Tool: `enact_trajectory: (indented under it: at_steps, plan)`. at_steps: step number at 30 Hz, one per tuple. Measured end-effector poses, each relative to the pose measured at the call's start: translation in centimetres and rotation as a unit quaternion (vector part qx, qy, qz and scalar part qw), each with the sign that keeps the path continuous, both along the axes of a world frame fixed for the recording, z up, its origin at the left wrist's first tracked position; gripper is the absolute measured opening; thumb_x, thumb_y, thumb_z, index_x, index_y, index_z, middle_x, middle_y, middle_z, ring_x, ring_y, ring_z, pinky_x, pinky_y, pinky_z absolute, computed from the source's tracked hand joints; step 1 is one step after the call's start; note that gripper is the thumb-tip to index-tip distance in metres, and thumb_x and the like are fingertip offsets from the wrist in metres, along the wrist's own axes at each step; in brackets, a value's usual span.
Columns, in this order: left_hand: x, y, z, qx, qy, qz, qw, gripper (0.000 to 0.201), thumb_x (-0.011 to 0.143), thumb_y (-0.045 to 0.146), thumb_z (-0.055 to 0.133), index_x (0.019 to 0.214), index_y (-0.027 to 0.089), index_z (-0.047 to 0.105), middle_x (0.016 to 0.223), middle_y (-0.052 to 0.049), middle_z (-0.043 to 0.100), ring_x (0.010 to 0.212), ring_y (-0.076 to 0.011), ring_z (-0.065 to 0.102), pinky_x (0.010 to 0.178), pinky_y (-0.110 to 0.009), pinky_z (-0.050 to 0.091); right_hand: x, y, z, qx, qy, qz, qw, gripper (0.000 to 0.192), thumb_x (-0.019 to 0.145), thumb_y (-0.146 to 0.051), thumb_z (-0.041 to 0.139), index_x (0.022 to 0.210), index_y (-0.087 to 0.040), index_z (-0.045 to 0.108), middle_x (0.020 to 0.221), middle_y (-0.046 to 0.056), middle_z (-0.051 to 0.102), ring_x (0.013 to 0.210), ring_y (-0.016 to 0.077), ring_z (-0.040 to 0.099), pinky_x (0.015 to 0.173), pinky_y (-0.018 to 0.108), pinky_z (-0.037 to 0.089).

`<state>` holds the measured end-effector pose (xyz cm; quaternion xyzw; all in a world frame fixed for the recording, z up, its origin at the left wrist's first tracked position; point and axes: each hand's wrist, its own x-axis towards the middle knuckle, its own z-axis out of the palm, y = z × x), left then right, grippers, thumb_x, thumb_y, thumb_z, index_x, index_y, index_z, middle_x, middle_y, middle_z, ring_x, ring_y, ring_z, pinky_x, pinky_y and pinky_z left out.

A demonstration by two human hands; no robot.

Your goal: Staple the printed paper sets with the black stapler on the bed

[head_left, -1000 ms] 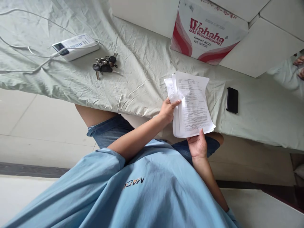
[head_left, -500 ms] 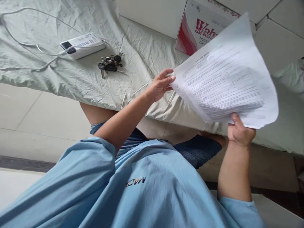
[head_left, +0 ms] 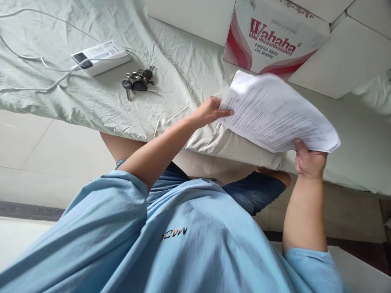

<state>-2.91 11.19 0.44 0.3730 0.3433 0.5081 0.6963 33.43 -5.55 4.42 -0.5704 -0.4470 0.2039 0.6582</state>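
A stack of printed paper sheets (head_left: 271,116) is held between both hands above the front edge of the cloth-covered surface. My left hand (head_left: 212,112) pinches its left end, thumb on top of the print and the other fingers partly hidden underneath. At the lower right corner, my right hand (head_left: 309,160) grips the sheets with its thumb on top; its fingers are hidden beneath. The paper bends, and its far edge is slightly blurred. How many sheets there are I cannot tell.
On the pale green cloth (head_left: 183,53) lie a bunch of keys (head_left: 139,81) and a white power bank (head_left: 102,57) with a cable (head_left: 55,85). A red and white water carton (head_left: 271,40) stands at the back beside white boxes (head_left: 339,61).
The far part of the paper has dropped toward me, uncovering the carton's lettering. My left hand has moved slightly right and down; both hands keep hold of the sheets.
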Motion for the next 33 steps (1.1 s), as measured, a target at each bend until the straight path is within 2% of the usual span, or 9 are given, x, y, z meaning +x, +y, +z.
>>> enact_trajectory:
  at_steps: [3, 9, 14, 16, 20, 22, 25, 28, 33]
  plan:
    - [-0.1, 0.4, 0.4, 0.002, -0.002, -0.039, 0.999, 0.048, 0.079, 0.020, 0.102, 0.123, 0.014, 0.084, 0.121, -0.014, 0.086, 0.147, -0.0494, 0.078, 0.111, -0.065, 0.072, 0.6, 0.3, 0.8, 0.039, -0.011, 0.017, 0.999, 0.053, 0.064, -0.051, 0.114, 0.103, -0.031, 0.083, 0.119, 0.003, 0.090, 0.137, 0.0323, 0.083, 0.139, 0.063, 0.057]
    - [0.4, 0.0, -0.5, 0.017, 0.115, -0.116, 0.986, 0.055, 0.051, 0.002, 0.109, 0.100, 0.014, 0.088, 0.104, -0.016, 0.087, 0.125, -0.0468, 0.086, 0.120, -0.066, 0.068, 1.0, 0.3, -0.3, -0.080, 0.025, 0.045, 0.995, 0.062, 0.055, -0.041, 0.114, 0.104, -0.028, 0.079, 0.118, 0.006, 0.089, 0.141, 0.0334, 0.080, 0.137, 0.063, 0.059]
    - [1.1, 0.0, 0.1, 0.049, 0.115, -0.127, 0.984, 0.046, 0.066, 0.007, 0.106, 0.106, 0.009, 0.084, 0.108, -0.015, 0.088, 0.127, -0.0447, 0.085, 0.126, -0.070, 0.062, 1.5, 0.6, -0.3, -0.002, 0.010, 0.020, 1.000, 0.053, 0.062, -0.038, 0.111, 0.104, -0.029, 0.079, 0.130, 0.011, 0.087, 0.159, 0.0361, 0.070, 0.139, 0.062, 0.057]
    - [1.2, 0.3, 0.5, 0.049, 0.115, -0.143, 0.982, 0.049, 0.067, 0.007, 0.105, 0.111, 0.007, 0.083, 0.106, -0.014, 0.087, 0.125, -0.0432, 0.086, 0.125, -0.071, 0.061, 2.0, 0.6, 0.1, -0.011, 0.004, 0.037, 0.999, 0.050, 0.063, -0.041, 0.111, 0.100, -0.031, 0.079, 0.127, 0.010, 0.088, 0.156, 0.0358, 0.072, 0.137, 0.061, 0.059]
    - [1.3, 0.7, -0.1, 0.076, 0.170, -0.198, 0.962, 0.066, 0.046, 0.008, 0.111, 0.106, 0.016, 0.087, 0.098, -0.011, 0.086, 0.113, -0.0416, 0.088, 0.119, -0.068, 0.067, 2.7, 0.5, -0.1, -0.089, 0.004, 0.044, 0.995, 0.055, 0.057, -0.042, 0.114, 0.098, -0.032, 0.078, 0.116, 0.006, 0.089, 0.144, 0.0356, 0.079, 0.136, 0.063, 0.060]
    - [1.2, 0.8, -1.0, 0.098, 0.158, -0.188, 0.964, 0.070, 0.041, 0.007, 0.110, 0.106, 0.020, 0.089, 0.098, -0.010, 0.087, 0.109, -0.0425, 0.088, 0.111, -0.066, 0.072, 2.7, 0.4, -0.4, -0.081, 0.003, 0.034, 0.996, 0.058, 0.057, -0.039, 0.114, 0.102, -0.031, 0.078, 0.120, 0.004, 0.089, 0.147, 0.0336, 0.078, 0.139, 0.062, 0.057]
    - [1.0, 1.1, -2.4, 0.116, 0.110, -0.186, 0.969, 0.067, 0.042, 0.007, 0.108, 0.105, 0.020, 0.090, 0.098, -0.011, 0.087, 0.109, -0.0442, 0.087, 0.108, -0.066, 0.072, 2.6, 0.2, -0.9, -0.040, 0.021, 0.038, 0.998, 0.062, 0.057, -0.038, 0.114, 0.107, -0.029, 0.079, 0.123, 0.005, 0.089, 0.149, 0.0314, 0.077, 0.139, 0.060, 0.056]
    - [0.9, 1.5, -3.2, 0.147, 0.189, -0.206, 0.949, 0.055, 0.043, 0.010, 0.106, 0.095, 0.019, 0.089, 0.098, -0.011, 0.086, 0.116, -0.0439, 0.085, 0.122, -0.064, 0.065, 2.7, -0.1, -1.2, -0.084, 0.032, 0.050, 0.995, 0.065, 0.051, -0.041, 0.117, 0.104, -0.029, 0.080, 0.121, 0.004, 0.090, 0.140, 0.0326, 0.081, 0.133, 0.061, 0.062]
    - [0.8, 1.6, -3.6, 0.247, 0.261, -0.238, 0.902, 0.048, 0.071, 0.032, 0.100, 0.115, 0.015, 0.088, 0.118, -0.015, 0.089, 0.123, -0.0383, 0.083, 0.119, -0.057, 0.066, 3.3, -0.6, -1.4, -0.127, -0.016, 0.027, 0.991, 0.057, 0.062, -0.051, 0.116, 0.107, -0.032, 0.086, 0.118, 0.005, 0.091, 0.142, 0.0370, 0.080, 0.131, 0.060, 0.064]
